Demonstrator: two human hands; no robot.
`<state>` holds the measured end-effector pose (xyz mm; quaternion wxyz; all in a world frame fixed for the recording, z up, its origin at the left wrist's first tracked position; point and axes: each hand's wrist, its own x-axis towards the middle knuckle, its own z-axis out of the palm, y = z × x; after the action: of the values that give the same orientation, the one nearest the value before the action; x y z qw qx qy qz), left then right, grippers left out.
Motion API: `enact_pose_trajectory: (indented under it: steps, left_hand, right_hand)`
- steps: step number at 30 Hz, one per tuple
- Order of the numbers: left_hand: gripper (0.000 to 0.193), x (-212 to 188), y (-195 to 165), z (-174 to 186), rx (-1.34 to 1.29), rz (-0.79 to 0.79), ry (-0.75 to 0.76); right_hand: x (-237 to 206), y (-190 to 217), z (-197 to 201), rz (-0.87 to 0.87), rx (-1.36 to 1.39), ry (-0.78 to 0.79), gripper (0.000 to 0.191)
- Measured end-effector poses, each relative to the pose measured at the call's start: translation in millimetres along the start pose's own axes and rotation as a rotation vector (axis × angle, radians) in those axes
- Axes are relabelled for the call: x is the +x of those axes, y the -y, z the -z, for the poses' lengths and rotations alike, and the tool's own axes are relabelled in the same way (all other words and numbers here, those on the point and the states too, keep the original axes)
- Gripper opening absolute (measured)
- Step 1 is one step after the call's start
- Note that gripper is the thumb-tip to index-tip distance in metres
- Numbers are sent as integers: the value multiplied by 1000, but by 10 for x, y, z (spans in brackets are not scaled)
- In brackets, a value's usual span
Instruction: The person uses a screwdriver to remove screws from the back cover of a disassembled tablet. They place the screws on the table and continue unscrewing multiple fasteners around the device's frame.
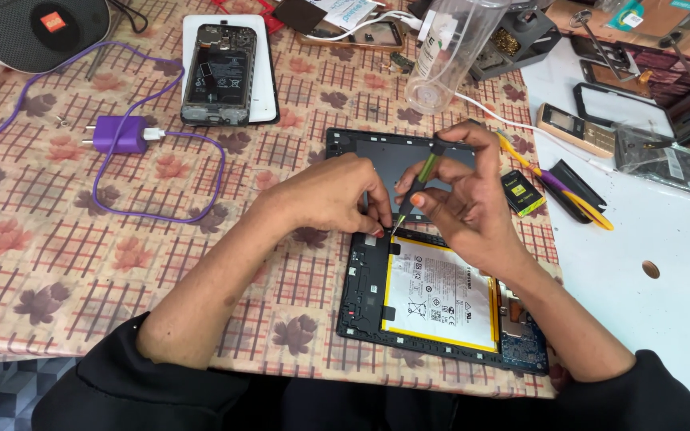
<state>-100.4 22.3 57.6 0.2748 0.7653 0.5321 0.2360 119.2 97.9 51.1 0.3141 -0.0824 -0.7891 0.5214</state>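
Note:
An opened black tablet [361,299] lies face down near the table's front edge, its white and yellow battery [441,299] exposed. My right hand [465,203] grips a thin green-and-black screwdriver [418,182], tip down at the battery's top left corner. My left hand [329,195] rests beside it, fingertips pinched at the same corner next to the tip. The tablet's removed dark back cover [385,156] lies just beyond my hands.
An opened phone [219,76] on a white pad, a purple charger [120,134] with looped cable, a clear plastic bottle [449,48], a small battery [522,193], yellow-purple tweezers [569,191], a speaker [37,30] and phone parts on the white board [648,239] to the right.

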Motion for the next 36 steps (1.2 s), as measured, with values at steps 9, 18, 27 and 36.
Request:
enact_pose_trajectory:
  steps: [9,18,27,36]
  left_hand:
    - [19,12,19,-12,3,-20,-7]
    - [18,9,21,-12,5,-19,-3]
    - [19,16,31,-23,-5,-4,7]
    - [19,24,40,-28,5,-1,4]
  right_hand:
    - [14,8,26,26,-11,-28,65]
    - [4,-2,-16,22,-1,-30,65]
    - [2,-1,-19,19,-9,-35,66]
    - [-3,-13,-14,54,-27,-26,65]
